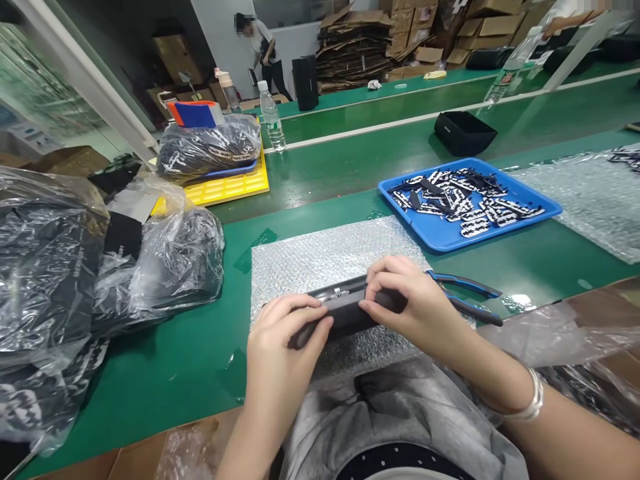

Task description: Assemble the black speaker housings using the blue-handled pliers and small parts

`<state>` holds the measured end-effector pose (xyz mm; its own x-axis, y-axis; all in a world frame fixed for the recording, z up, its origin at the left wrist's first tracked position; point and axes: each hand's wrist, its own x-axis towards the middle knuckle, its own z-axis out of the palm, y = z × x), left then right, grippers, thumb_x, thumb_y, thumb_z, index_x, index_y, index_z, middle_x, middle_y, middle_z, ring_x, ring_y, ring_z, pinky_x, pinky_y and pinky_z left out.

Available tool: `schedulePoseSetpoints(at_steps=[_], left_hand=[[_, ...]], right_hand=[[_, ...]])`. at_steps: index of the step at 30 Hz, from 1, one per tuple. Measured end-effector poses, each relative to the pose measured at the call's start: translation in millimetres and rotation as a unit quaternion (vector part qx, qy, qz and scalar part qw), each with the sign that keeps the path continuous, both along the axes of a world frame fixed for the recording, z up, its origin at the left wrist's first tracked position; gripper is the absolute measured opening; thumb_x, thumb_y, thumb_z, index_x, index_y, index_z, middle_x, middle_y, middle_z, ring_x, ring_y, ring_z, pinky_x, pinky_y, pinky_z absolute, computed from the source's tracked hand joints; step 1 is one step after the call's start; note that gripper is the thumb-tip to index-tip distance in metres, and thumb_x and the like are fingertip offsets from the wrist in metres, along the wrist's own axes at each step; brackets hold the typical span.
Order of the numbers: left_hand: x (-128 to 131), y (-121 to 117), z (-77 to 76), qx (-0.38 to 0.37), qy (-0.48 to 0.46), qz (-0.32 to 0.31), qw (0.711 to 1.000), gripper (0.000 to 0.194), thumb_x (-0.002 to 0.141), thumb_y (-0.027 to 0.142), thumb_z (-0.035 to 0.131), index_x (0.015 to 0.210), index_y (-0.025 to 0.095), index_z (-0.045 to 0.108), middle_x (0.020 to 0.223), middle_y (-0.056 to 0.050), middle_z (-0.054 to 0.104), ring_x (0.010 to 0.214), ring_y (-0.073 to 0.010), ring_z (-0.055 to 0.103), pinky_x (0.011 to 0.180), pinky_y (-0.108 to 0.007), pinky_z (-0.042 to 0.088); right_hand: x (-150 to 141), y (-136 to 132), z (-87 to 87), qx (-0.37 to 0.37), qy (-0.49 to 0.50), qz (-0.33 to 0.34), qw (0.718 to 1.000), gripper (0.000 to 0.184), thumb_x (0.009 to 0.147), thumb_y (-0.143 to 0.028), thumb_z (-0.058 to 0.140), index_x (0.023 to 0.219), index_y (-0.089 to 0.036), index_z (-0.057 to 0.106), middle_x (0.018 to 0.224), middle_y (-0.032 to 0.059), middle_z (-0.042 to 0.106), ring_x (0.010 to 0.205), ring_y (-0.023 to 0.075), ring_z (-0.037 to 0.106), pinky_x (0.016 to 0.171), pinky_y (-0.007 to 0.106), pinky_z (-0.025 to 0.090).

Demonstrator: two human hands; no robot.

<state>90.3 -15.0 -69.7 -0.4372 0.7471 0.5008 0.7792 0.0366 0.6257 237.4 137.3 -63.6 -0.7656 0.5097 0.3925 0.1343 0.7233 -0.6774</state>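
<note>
Both of my hands grip a long black strap-like part (345, 311) over a sheet of bubble wrap (325, 260) on the green bench. My left hand (285, 340) curls round its left end, thumb on top. My right hand (415, 300) pinches its middle with thumb and forefinger, near a small metal fitting (340, 292). Blue-handled pliers (470, 297) lie on the bench just behind my right hand. A silver bangle (530, 400) sits on my right wrist.
A blue tray (540, 200) of several black-and-white labelled pieces stands at the right. Plastic bags of black goods (165, 267) pile up on the left, more on a yellow board (230, 187). A water bottle (273, 117), black box (463, 132), more bubble wrap (595, 193); a person (265, 53) stands far back.
</note>
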Motion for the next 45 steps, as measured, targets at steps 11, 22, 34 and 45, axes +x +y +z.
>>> schedulePoseSetpoints(at_steps=[11,22,34,45], left_hand=[[18,-14,-3.1,0.003,0.082,0.001,0.997,0.011,0.088,0.015,0.069,0.093,0.024,0.067,0.1,0.001,0.066,0.1,-0.0156,0.06,0.091,-0.029,0.046],[18,-13,-1.9,0.0,0.096,-0.005,0.995,0.016,0.086,0.01,0.07,0.096,0.022,0.068,0.101,-0.001,0.066,0.102,-0.0168,0.059,0.091,-0.031,0.046],[14,-11,-4.8,-0.017,0.126,-0.027,0.992,0.014,0.088,0.012,0.069,0.098,0.021,0.067,0.106,-0.002,0.064,0.104,-0.019,0.057,0.091,-0.034,0.044],[-2,1,-0.4,-0.149,0.261,-0.079,0.95,0.036,0.095,0.018,0.051,0.129,0.028,0.055,0.137,-0.008,0.055,0.12,-0.0299,0.054,0.09,-0.045,0.046]], right_hand=[[19,-14,-3.8,0.043,0.028,-0.013,0.999,0.013,0.088,-0.014,0.06,0.076,-0.02,0.058,0.092,0.0044,0.06,0.088,0.018,0.056,0.076,0.032,0.046],[15,-18,-4.0,0.048,0.061,-0.023,0.997,0.013,0.086,-0.011,0.064,0.078,-0.019,0.059,0.088,0.0028,0.061,0.084,0.0155,0.057,0.073,0.03,0.047],[13,-22,-12.7,0.125,0.069,0.009,0.99,0.009,0.089,-0.014,0.065,0.094,-0.019,0.071,0.093,0.0059,0.063,0.09,0.0188,0.053,0.081,0.036,0.045],[94,59,-66.2,0.195,-0.086,-0.204,0.955,0.044,0.095,-0.055,0.047,0.115,-0.018,0.062,0.11,0.0151,0.063,0.098,0.0316,0.061,0.081,0.046,0.051]])
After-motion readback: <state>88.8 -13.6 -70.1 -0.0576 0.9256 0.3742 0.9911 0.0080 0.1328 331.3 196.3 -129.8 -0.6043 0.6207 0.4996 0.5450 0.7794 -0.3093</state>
